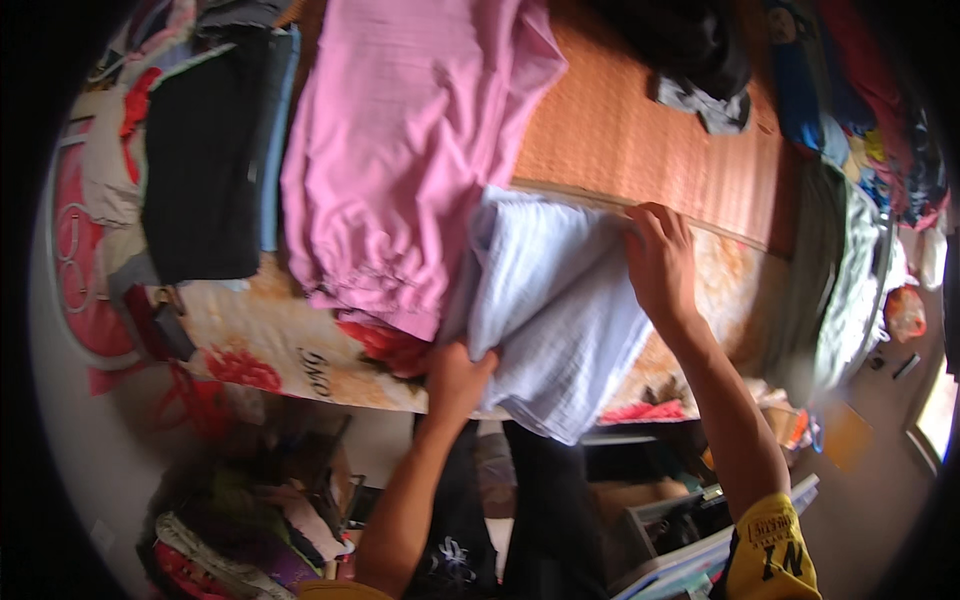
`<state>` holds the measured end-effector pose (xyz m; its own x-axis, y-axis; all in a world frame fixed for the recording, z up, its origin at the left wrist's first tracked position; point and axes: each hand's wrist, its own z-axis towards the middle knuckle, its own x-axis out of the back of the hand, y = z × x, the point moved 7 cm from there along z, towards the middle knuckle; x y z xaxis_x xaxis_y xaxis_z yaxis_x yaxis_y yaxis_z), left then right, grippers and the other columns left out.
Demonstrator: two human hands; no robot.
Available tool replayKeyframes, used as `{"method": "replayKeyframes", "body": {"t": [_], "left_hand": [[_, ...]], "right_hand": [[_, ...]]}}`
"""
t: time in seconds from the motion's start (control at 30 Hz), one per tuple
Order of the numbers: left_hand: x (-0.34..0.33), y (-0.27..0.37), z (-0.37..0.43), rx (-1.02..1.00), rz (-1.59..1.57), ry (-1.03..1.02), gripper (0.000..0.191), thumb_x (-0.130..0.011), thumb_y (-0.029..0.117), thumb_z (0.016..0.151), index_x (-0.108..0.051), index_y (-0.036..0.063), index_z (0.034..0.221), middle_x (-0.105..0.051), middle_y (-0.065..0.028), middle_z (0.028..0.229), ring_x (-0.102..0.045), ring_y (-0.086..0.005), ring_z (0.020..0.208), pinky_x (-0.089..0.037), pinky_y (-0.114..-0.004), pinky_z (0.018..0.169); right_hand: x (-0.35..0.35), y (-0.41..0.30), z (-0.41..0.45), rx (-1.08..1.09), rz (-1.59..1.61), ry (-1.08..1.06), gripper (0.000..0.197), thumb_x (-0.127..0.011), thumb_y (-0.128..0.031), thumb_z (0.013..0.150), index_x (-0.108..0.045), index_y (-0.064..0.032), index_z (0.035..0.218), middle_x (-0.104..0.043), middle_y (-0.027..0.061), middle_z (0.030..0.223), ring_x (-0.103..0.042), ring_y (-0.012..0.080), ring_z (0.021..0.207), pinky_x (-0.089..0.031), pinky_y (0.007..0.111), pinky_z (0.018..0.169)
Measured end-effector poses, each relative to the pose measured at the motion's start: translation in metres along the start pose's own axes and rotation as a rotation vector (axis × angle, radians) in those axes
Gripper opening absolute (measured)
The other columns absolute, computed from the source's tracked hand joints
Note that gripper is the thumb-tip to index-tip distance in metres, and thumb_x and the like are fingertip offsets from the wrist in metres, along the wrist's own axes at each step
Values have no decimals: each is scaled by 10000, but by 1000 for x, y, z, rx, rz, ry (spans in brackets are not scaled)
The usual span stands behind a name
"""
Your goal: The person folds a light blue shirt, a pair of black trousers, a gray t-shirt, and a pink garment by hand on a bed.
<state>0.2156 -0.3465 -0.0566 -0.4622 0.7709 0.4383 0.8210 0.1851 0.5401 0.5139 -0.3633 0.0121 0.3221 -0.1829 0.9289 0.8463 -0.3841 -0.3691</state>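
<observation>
A pale blue cloth garment (566, 300) with a gathered top edge lies before me, its lower end hanging over the front of the bed-like surface. At its near left edge, my left hand (459, 379) has the fabric pinched in closed fingers. My right hand (664, 259) grips the upper right corner, with the fingertips partly hidden behind the cloth. Just left of it, a pink garment (397, 150) with a gathered elastic end is spread lengthwise. The two garments meet or overlap along the pale blue one's left side.
Under the garments are a woven orange mat (600, 150) and a floral sheet (255, 330). Folded black cloth (202, 165) lies left; a black garment (690, 45) is at the back. Grey-green cloth (817, 277) hangs right. A heap of clothes (225, 540) sits below left.
</observation>
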Motion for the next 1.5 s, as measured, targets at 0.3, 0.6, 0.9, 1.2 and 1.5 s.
{"method": "replayKeyframes", "body": {"t": [0.3,0.6,0.9,1.2,1.5], "left_hand": [[-18,95,-40,-682,524,439,440,-635,144,868,-580,37,1291,-507,-198,1370,-471,-404,1254,-370,-518,1057],[10,-16,-59,-232,26,562,578,-648,146,908,-403,-27,1402,-417,-253,1391,-410,-423,1298,-312,-497,1101],[-1,3,-11,-17,-483,-1,327,-787,167,792,-697,-59,1010,-734,-121,962,-688,-185,878,-536,-359,806],[32,44,-58,-264,-231,129,293,-734,184,847,-650,-46,1009,-667,-252,813,-668,-437,783,-518,-439,653],[223,86,-45,120,-740,412,307,-714,78,839,-652,-70,1101,-707,-133,967,-668,-174,855,-525,-320,760]], "right_hand": [[-61,-63,-47,239,-16,-270,541,-608,-341,923,-487,-244,1441,-369,75,1562,-318,278,1457,-177,580,1193],[8,39,-6,-68,-17,-55,418,-612,-335,931,-603,-32,1219,-583,160,1250,-566,341,1131,-445,486,952],[-21,48,11,-9,257,-515,445,-775,-346,834,-652,-13,1102,-709,213,888,-714,356,765,-558,404,648],[66,6,1,-161,156,-435,235,-753,-245,829,-723,-71,984,-676,159,699,-683,334,642,-541,391,595],[90,-128,203,35,256,-302,266,-770,-236,825,-713,-25,976,-701,154,755,-709,216,679,-531,323,633]]}}
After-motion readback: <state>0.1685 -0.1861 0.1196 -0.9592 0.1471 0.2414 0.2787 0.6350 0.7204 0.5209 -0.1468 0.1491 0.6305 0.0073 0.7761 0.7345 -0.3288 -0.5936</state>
